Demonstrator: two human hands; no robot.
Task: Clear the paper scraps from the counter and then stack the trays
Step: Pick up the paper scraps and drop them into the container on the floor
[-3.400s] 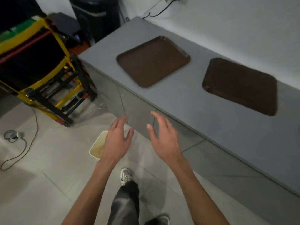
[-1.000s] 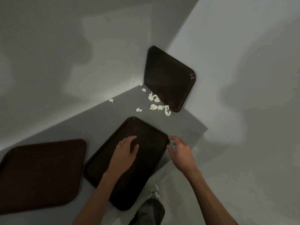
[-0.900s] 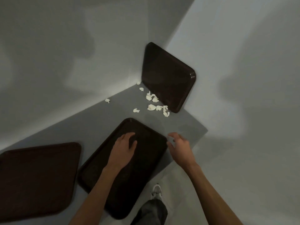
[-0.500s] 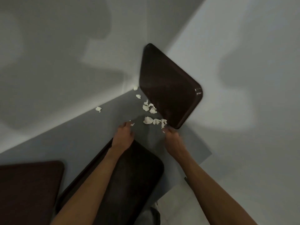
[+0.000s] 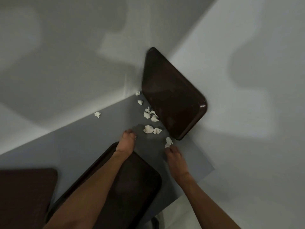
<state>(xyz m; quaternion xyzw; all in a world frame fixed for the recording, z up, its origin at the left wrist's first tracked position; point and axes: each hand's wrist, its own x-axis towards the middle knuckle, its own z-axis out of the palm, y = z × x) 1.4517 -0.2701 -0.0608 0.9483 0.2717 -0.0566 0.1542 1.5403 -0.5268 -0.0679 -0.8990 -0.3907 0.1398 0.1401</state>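
head view: your right hand [image 5: 175, 157] pinches 1 crumpled white scrap [image 5: 168, 141] just beside the leaning tray [image 5: 171, 100], a glossy dark-brown rounded rectangle. your left hand [image 5: 126, 141] bunches its fingers left of that tray; what it grips, you cannot tell. ragged paper scraps [image 5: 148, 129] lie along the tray's foot on the matte grey counter [image 5: 82, 146].

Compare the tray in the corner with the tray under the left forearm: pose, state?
Pose: the corner tray stands on edge, propped against the wall; the near tray lies flat on the counter. Clutter: paper scraps lie along the corner tray's foot; none show on the near tray. View: the corner tray is unobstructed; the near tray is partly hidden by the left forearm. Both are dark brown with rounded corners.
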